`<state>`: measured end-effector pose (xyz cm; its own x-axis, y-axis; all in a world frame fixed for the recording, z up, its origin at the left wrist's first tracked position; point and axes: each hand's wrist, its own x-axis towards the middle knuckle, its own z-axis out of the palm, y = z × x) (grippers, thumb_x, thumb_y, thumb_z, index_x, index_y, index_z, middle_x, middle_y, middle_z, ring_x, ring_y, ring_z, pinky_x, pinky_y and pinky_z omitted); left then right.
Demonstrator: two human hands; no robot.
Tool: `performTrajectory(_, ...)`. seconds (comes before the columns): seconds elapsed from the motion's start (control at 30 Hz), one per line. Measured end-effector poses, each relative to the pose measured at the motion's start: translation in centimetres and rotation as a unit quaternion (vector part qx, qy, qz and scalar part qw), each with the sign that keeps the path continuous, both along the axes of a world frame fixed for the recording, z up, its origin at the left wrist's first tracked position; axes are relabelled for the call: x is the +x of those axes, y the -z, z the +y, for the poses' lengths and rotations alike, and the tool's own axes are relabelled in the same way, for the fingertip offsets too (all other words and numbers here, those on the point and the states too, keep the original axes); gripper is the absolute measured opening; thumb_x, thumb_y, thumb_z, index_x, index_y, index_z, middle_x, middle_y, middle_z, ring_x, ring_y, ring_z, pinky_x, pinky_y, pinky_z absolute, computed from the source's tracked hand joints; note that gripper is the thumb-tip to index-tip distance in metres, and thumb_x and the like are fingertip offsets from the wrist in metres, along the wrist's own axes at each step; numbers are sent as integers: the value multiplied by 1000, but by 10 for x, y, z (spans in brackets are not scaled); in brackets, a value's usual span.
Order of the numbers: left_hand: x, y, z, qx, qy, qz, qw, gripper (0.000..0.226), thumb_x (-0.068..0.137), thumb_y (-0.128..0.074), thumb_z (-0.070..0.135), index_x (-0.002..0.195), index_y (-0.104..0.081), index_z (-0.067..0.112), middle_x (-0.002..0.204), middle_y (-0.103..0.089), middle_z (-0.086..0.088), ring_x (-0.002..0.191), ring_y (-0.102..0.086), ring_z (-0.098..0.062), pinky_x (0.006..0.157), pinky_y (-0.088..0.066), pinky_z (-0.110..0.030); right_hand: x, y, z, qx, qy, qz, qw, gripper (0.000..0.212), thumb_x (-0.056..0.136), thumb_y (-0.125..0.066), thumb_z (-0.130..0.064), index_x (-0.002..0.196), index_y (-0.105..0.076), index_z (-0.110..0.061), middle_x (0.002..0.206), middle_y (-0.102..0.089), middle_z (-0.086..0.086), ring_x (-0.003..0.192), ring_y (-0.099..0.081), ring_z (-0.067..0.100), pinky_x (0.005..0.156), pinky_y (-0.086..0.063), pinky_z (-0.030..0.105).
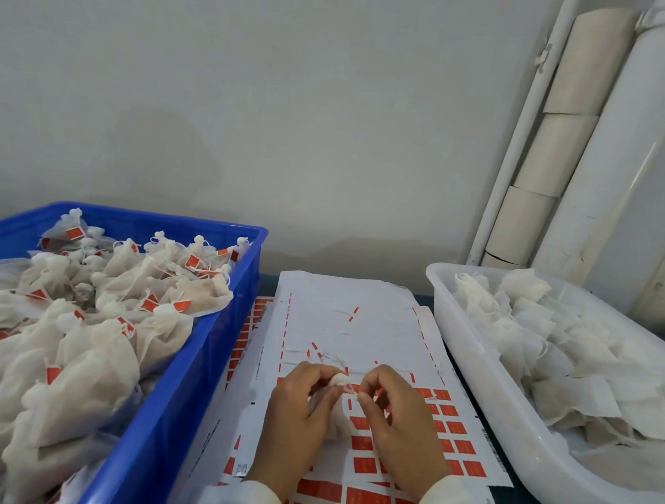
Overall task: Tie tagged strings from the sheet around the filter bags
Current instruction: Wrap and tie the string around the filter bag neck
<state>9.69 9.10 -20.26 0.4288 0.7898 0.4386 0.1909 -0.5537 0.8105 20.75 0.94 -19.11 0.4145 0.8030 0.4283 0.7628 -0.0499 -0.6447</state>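
My left hand [298, 409] grips a white filter bag [337, 419] by its gathered neck, the bunched top poking out above my fingers. My right hand [395, 415] pinches a thin white string with a red tag close beside that neck. Both hands hover over the white sheet [342, 322], whose lower part still carries rows of red tags with strings. The bag's body hangs between my palms, partly hidden.
A blue crate [184, 359] on the left is heaped with tied, tagged bags. A white tub [472, 361] on the right holds loose untied filter bags. White pipes and cardboard tubes stand against the wall at the back right.
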Motion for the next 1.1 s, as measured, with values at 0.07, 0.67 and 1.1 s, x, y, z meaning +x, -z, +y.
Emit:
performTrajectory(0.07,0,0,-1,-10,-1,-2,1000,13,87,-57,32,100,-55,34,101,-56,22,89,-54,4,78,-43,-4,2,1,-2,-17,0,-63,998,18,94,-49,-25,81,-41,-33,72,-50,-17,68,-52,7,64,-46,13)
performTrajectory(0.67,1,4,3,-119,61,-37,990,13,87,-54,38,85,-61,27,76,-67,24,78,-62,7,61,-43,2,2,1,0,-102,-5,-104,989,11,97,-41,-36,86,-37,-36,68,-45,-21,63,-50,2,58,-41,7)
performTrajectory(1.1,0,5,5,-117,18,-5,993,15,87,-57,37,80,-60,24,72,-65,15,75,-62,-3,67,-38,-3,9,4,5,-127,112,-148,975,8,96,-38,-40,93,-33,-35,82,-47,-19,63,-48,1,55,-31,3)
